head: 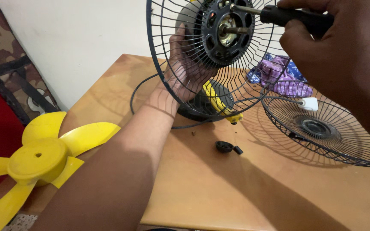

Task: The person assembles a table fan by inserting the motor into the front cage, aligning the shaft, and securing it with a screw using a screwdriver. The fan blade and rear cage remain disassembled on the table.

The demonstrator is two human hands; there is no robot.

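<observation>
Two hands, right hand (343, 55) gripping screwdriver (296, 17) pointing left, left hand (185, 64) bracing upright fan guard (168, 72)

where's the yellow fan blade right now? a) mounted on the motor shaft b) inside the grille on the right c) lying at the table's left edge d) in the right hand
c: the yellow fan blade lies off the fan at the left edge of the table, while the motor shaft is bare.
</observation>
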